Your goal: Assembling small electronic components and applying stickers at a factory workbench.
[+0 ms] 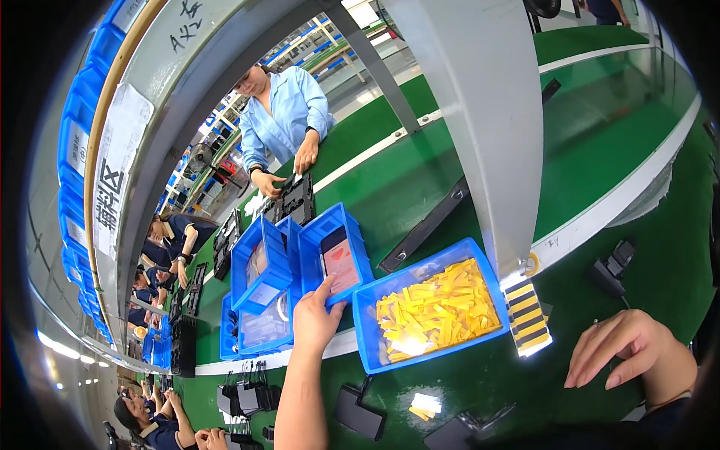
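Downward from the head

We look from the person's head, through a fisheye, down and forward over the green bench (510, 390), close above the left hand (315, 321) and right hand (628, 346), straight edges bending toward the dark rim.

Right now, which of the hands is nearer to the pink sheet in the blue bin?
Left. The left hand is at the blue bin, index finger by the pink sheet; the right hand is farther right, past the yellow pieces.
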Demonstrator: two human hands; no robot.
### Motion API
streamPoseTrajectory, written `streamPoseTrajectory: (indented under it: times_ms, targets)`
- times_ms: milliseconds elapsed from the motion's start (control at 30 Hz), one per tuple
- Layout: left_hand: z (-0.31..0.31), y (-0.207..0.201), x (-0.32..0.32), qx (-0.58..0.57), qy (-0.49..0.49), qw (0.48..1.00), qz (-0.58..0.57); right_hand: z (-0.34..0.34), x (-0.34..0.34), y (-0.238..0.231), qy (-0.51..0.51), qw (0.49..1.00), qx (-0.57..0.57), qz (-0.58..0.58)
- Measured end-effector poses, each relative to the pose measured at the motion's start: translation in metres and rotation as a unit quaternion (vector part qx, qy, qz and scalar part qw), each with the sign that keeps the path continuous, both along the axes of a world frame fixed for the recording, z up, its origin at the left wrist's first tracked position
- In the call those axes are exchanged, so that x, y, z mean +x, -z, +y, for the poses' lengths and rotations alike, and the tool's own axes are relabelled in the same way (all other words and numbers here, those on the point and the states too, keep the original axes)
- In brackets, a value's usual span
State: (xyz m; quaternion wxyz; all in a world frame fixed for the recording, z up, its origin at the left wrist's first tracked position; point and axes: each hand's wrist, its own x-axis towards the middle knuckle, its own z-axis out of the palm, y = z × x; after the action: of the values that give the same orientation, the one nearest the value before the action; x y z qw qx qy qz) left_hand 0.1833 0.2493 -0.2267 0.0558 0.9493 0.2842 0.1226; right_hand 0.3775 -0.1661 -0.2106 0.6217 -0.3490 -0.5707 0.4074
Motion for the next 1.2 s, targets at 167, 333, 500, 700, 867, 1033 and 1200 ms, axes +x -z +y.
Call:
streamPoseTrajectory:
  times_ms: [167,333,500,700,867,1033,1200]
  targets:
    - [-0.001,0.004,-0.006,0.012,0.047,0.997,-0.068,0.000,0.001,0.001,0.016,1.000,0.001,0.008]
    - [-0.006,0.001,-0.005,-0.010,0.037,0.995,-0.090,0.000,0.000,0.002,0.037,0.999,-0.008,0.019]
    - [-0.001,0.006,-0.008,0.022,0.057,0.997,-0.046,0.001,0.000,0.003,0.043,0.999,-0.012,0.011]
    - [0.004,0.001,-0.006,-0.111,0.071,0.980,-0.149,0.001,0.000,0.007,0.052,0.998,-0.013,0.011]
    - [0.022,0.002,0.016,-0.105,0.004,0.984,-0.143,0.002,0.000,0.008,0.055,0.998,-0.021,-0.005]
    - [0.041,0.009,0.024,-0.033,0.031,0.994,-0.096,0.002,0.001,0.009,0.058,0.998,-0.020,-0.021]
    - [0.046,0.002,0.033,-0.032,-0.038,0.998,0.028,0.002,0.002,0.009,0.055,0.997,-0.028,-0.044]
